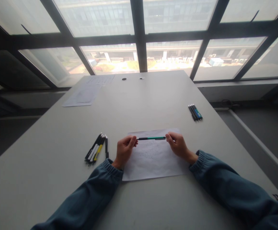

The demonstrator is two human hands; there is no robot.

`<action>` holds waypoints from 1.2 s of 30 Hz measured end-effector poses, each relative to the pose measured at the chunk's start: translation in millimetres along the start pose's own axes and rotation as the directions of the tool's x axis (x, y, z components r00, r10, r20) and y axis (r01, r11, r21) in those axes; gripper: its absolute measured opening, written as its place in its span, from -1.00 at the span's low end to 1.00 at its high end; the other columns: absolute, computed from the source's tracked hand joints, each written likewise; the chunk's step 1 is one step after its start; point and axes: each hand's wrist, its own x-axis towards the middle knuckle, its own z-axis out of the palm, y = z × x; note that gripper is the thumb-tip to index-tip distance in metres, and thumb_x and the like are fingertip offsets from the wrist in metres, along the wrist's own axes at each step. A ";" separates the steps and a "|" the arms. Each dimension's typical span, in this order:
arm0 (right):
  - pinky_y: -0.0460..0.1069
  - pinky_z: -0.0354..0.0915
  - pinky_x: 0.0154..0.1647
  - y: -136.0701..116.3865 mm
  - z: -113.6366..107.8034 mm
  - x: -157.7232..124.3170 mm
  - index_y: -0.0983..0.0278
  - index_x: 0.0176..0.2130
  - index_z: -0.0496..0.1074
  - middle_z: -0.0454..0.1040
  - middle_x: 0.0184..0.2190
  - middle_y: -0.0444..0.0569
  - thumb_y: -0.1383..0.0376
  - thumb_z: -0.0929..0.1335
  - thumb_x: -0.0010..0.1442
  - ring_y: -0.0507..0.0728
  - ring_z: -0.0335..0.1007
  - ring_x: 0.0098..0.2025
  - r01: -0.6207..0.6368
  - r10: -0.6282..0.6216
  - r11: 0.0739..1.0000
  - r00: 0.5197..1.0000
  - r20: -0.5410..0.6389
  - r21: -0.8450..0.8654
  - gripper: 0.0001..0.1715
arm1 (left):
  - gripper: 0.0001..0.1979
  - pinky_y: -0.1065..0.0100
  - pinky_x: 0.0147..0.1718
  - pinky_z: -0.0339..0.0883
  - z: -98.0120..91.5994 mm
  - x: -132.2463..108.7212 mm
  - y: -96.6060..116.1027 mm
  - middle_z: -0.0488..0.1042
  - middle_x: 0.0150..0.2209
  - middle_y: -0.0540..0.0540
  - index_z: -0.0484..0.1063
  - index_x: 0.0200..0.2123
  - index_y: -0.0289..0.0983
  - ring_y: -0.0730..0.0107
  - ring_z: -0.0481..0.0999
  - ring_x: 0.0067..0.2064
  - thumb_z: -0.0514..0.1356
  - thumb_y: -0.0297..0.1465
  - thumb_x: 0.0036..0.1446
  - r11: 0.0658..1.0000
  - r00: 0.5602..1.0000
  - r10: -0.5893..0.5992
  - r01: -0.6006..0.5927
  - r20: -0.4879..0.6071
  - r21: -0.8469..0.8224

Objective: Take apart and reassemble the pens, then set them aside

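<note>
A green and black pen (151,138) is held level between my two hands, above a white sheet of paper (153,159) with faint marks. My left hand (126,149) pinches the pen's black end with its silver tip. At the opposite, green end, my right hand (177,145) is closed on the pen with thumb and fingers. Left of my left hand lies a group of several pens (95,149), black, white and yellow, with one black pen (106,147) slightly apart on their right.
Several pens (195,112) lie side by side on the right of the white table (139,108). Papers (83,91) rest at the far left. Two round holes are near the table's far edge, before large windows.
</note>
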 end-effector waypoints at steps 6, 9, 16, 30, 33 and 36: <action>-0.03 0.03 -0.48 1.2 -0.5 -0.4 0.23 -0.57 0.22 0.11 -0.64 -0.20 0.06 0.21 0.40 0.01 0.05 -0.56 -0.004 0.004 1.000 1.000 0.001 -0.019 -0.44 | -0.55 0.43 -0.48 0.33 0.2 0.3 0.8 0.48 -0.55 -0.07 0.49 -0.53 -0.31 0.44 0.42 -0.50 0.20 -0.08 0.23 1.000 1.000 0.011 -0.011 0.003 0.005; -0.03 0.03 -0.47 2.5 -0.3 -0.9 0.23 -0.57 0.22 0.12 -0.64 -0.20 0.07 0.22 0.40 0.01 0.06 -0.57 -0.002 0.003 1.000 1.000 0.003 -0.012 -0.44 | -0.55 0.44 -0.48 0.33 0.9 0.2 2.6 0.48 -0.54 -0.07 0.49 -0.53 -0.31 0.44 0.42 -0.50 0.21 -0.08 0.23 1.000 1.000 0.009 -0.009 -0.002 0.003; -0.03 0.05 -0.46 4.6 -0.1 -1.6 0.23 -0.56 0.25 0.15 -0.64 -0.19 0.08 0.22 0.40 0.02 0.08 -0.57 -0.015 0.015 1.000 1.000 0.006 -0.011 -0.46 | -0.55 0.45 -0.50 0.32 0.5 -0.1 0.8 0.47 -0.56 -0.07 0.49 -0.54 -0.31 0.45 0.41 -0.51 0.23 -0.07 0.21 1.000 1.000 0.014 -0.014 0.003 0.013; -0.03 0.06 -0.46 2.0 -0.4 -1.6 0.24 -0.57 0.26 0.17 -0.64 -0.18 0.07 0.22 0.41 0.02 0.10 -0.57 -0.010 0.010 1.000 1.000 0.006 -0.013 -0.44 | -0.47 0.41 -0.47 0.30 0.1 -0.3 -2.0 0.48 -0.54 -0.10 0.48 -0.51 -0.33 0.42 0.42 -0.49 0.10 -0.03 0.30 0.999 0.997 0.042 -0.042 0.072 -0.001; -0.03 0.05 -0.46 0.9 -0.6 -1.5 0.24 -0.57 0.25 0.16 -0.64 -0.19 0.06 0.21 0.41 0.01 0.09 -0.57 -0.006 0.006 1.000 1.000 0.004 -0.010 -0.43 | -0.47 0.41 -0.45 0.27 -1.1 0.7 -6.9 0.46 -0.52 -0.08 0.48 -0.49 -0.33 0.43 0.40 -0.47 0.09 -0.03 0.31 0.994 0.983 0.110 -0.113 0.148 0.013; -0.04 0.05 -0.47 0.1 -0.1 -1.5 0.25 -0.56 0.28 0.17 -0.64 -0.18 0.05 0.22 0.40 0.01 0.10 -0.57 -0.029 0.029 0.999 1.000 -0.001 0.016 -0.43 | -0.53 0.41 -0.42 0.24 -1.6 1.1 -7.3 0.44 -0.50 -0.05 0.46 -0.48 -0.32 0.43 0.39 -0.44 0.14 -0.06 0.30 0.980 0.964 0.165 -0.184 0.210 0.073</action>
